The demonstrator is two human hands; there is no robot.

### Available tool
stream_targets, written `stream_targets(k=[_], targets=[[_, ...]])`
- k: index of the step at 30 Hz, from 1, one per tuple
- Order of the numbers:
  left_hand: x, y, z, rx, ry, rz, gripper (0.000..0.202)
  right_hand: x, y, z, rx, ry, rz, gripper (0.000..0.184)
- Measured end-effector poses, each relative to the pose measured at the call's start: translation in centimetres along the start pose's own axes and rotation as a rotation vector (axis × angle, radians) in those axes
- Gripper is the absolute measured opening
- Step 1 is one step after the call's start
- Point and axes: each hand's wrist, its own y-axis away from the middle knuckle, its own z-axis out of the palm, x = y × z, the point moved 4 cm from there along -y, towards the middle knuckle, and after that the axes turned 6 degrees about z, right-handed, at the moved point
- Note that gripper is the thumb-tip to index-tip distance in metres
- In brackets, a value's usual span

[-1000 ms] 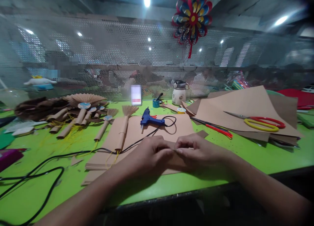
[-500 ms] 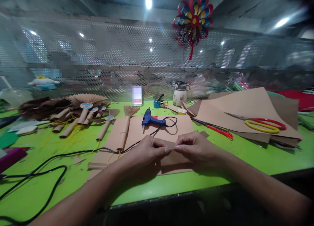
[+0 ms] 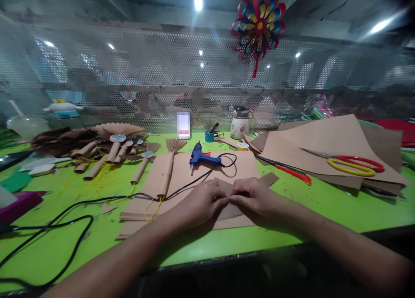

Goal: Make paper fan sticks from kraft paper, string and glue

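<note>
My left hand [image 3: 207, 201] and my right hand [image 3: 254, 197] meet at the middle of the table, thumbs and fingers pinched on a piece of brown paper [image 3: 225, 185]. Part of that paper is hidden by the fingers. Beneath it lie larger sheets of kraft paper [image 3: 184, 168]. Just beyond my hands a blue glue gun [image 3: 205, 160] rests on the sheets, its black cord running left under my left wrist. A rolled paper tube with a fanned top [image 3: 166, 175] and yellow string at its base lies left of the glue gun.
Finished paper fans [image 3: 113, 153] with tube handles are heaped at the left. Red-and-yellow scissors [image 3: 352, 165] lie on brown sheets [image 3: 314, 138] at the right, near red-handled scissors [image 3: 293, 173]. A phone [image 3: 183, 125], a teal tape roll [image 3: 209, 136] and a bottle [image 3: 239, 124] stand at the back.
The brown paper between my hands now shows more of its surface, and both hands have shifted slightly while still pinching it. The whole view has moved a little.
</note>
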Motion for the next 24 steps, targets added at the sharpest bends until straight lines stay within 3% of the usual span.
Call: stream_targets(k=[11, 18, 24], targets=[[0.1, 0.2, 0.0, -0.002, -0.016, 0.012, 0.019, 0.0, 0.2, 0.3, 0.058, 0.136, -0.214, 0.018], [0.5, 0.4, 0.1, 0.007, -0.035, 0.02, 0.02, 0.0, 0.4, 0.3, 0.024, 0.139, -0.195, 0.017], [1.3, 0.3, -0.9, 0.11, -0.005, 0.014, 0.023, -0.9, 0.7, -0.7, 0.124, 0.121, -0.187, 0.018]])
